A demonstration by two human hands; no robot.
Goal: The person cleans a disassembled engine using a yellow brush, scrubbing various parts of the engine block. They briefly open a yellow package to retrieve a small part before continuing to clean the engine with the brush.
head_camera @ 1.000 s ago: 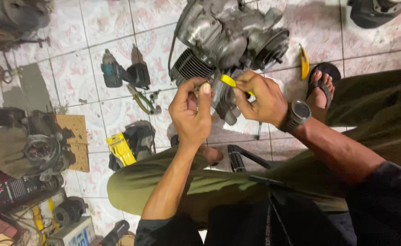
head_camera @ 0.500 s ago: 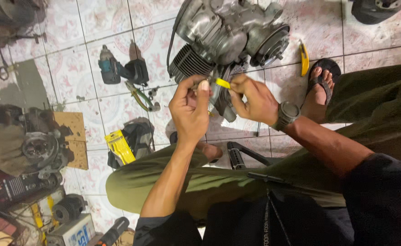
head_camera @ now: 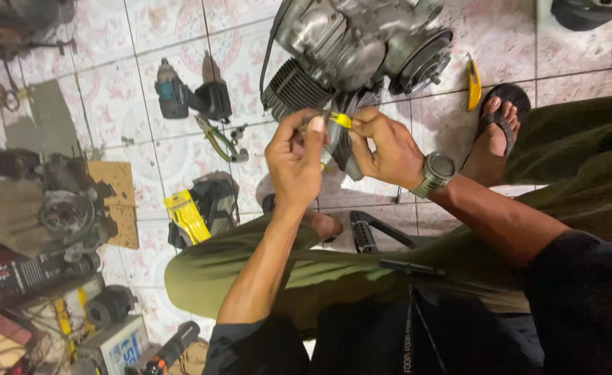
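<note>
Here, the grey engine (head_camera: 351, 48) sits on the tiled floor just beyond my hands. My left hand (head_camera: 295, 167) is curled, fingers pinched on a small metal part. My right hand (head_camera: 387, 149) pinches a small yellow-handled tool (head_camera: 341, 120) between them.

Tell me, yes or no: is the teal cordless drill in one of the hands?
No. The drill lies on the tiled floor, apart from both hands, which meet at a small yellow piece by the engine.
</note>
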